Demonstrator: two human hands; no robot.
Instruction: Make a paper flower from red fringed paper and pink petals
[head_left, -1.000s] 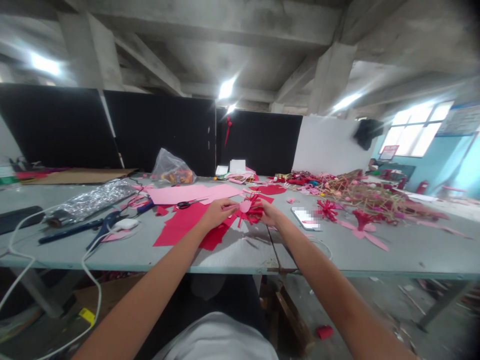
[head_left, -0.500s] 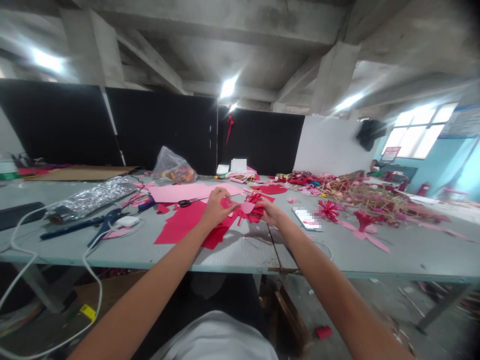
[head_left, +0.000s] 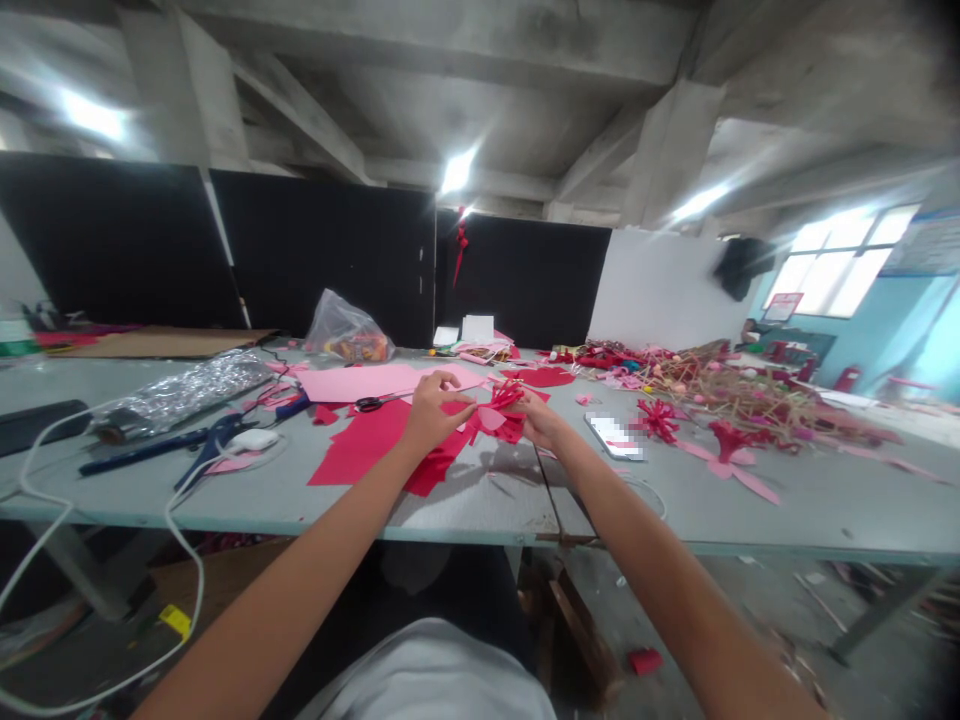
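A red fringed paper flower [head_left: 508, 395] with pink petals is held just above the table in front of me. My right hand [head_left: 543, 420] grips it from the right, fingers wrapped about its base. From the left, my left hand [head_left: 435, 410] reaches in with thumb and fingers pinched at the edge of a pink petal [head_left: 491, 418]; its fingertips are small and partly hidden. Beneath and beside the left hand lie red paper sheets [head_left: 360, 450]. Black-handled scissors [head_left: 369, 405] rest near a long pink paper sheet [head_left: 352, 384].
A phone [head_left: 615, 436] lies right of my right hand. Beyond it are finished-looking fringed flowers [head_left: 726, 440] and a heap of stems [head_left: 697, 385]. On the left are a blue glue gun [head_left: 214, 450], a white cable [head_left: 174, 510], a silver foil roll [head_left: 180, 395] and a plastic bag [head_left: 341, 330].
The flower has turned slightly, and its pink petal sits a little lower and further left. Both hands stay in nearly the same place.
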